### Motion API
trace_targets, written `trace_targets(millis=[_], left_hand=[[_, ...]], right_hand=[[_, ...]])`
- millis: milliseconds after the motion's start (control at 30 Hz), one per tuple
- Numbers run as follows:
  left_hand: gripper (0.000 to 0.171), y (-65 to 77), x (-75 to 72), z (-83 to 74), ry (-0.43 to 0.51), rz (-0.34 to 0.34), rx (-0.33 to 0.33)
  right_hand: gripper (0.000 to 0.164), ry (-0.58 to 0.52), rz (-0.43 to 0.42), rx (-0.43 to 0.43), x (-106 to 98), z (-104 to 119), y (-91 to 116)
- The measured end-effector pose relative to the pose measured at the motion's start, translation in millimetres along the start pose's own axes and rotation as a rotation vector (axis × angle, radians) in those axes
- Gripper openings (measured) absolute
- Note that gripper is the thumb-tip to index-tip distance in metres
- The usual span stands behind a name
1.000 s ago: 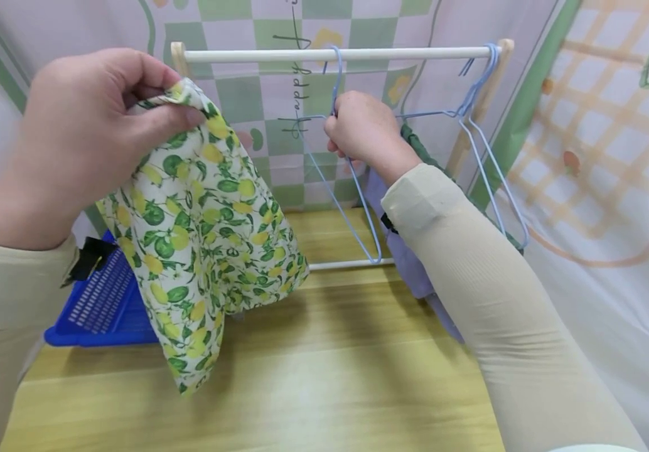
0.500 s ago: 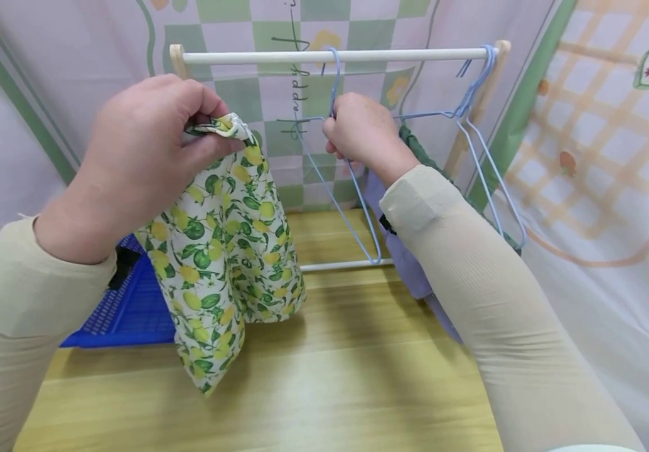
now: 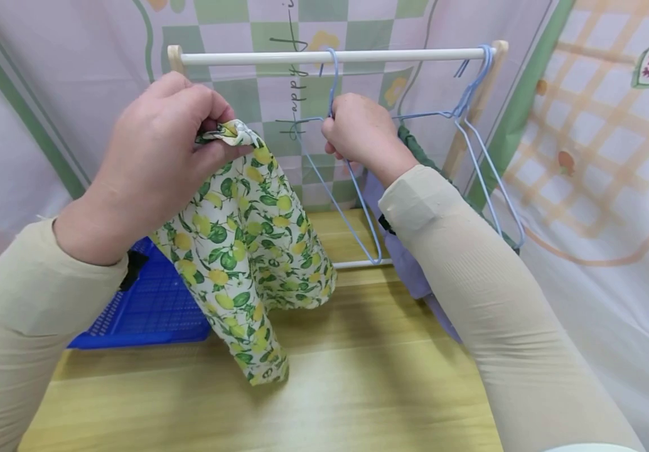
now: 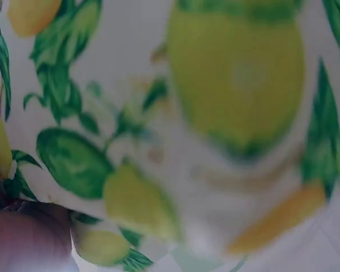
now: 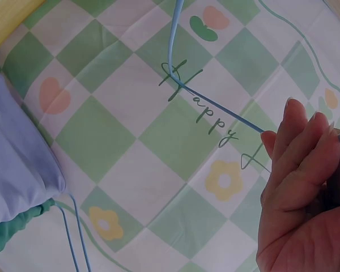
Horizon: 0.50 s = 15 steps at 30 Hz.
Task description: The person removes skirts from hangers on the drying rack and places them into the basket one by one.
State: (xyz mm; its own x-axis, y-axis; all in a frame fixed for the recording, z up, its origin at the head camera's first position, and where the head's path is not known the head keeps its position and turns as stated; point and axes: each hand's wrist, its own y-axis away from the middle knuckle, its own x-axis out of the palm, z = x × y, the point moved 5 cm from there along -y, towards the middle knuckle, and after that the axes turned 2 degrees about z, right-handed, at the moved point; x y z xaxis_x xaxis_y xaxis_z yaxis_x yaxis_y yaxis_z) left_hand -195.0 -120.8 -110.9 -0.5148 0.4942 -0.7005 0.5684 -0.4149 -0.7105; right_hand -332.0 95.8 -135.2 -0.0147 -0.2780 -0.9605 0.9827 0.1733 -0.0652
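Observation:
My left hand pinches the waistband of white shorts with a lemon and green leaf print. The shorts hang in the air, both legs down, the lower one in front. Their cloth fills most of the left wrist view. At the middle of the rack, my right hand grips a blue wire hanger just below its hook, which is over the white rod. In the right wrist view, the curled fingers hold the hanger's wire. The shorts are left of the hanger, apart from it.
A blue plastic basket stands at the left on the wooden table, partly behind the shorts. More blue hangers hang at the rod's right end. Lilac cloth and green cloth hang behind my right forearm.
My left hand has moved right and down, carrying the shorts from beside the rack's left post toward the hanger. My right hand keeps its grip in the same place.

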Motion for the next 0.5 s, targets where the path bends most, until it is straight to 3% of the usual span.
trace_targets(millis=[133, 333, 500], left_hand=[[0.023, -0.4, -0.8, -0.1, 0.013, -0.034, 0.019], [0.020, -1.7, 0.3, 1.9, -0.016, 0.003, -0.025], [0.025, 0.9, -2.2, 0.8, -0.065, -0.033, 0.038]], right_hand=[[0.029, 0.009, 0.005, 0.003, 0.2, 0.2, 0.3], [0.029, 0.003, 0.000, -0.004, 0.1, 0.2, 0.7], [0.030, 0.002, 0.002, -0.005, 0.3, 0.6, 1.4]])
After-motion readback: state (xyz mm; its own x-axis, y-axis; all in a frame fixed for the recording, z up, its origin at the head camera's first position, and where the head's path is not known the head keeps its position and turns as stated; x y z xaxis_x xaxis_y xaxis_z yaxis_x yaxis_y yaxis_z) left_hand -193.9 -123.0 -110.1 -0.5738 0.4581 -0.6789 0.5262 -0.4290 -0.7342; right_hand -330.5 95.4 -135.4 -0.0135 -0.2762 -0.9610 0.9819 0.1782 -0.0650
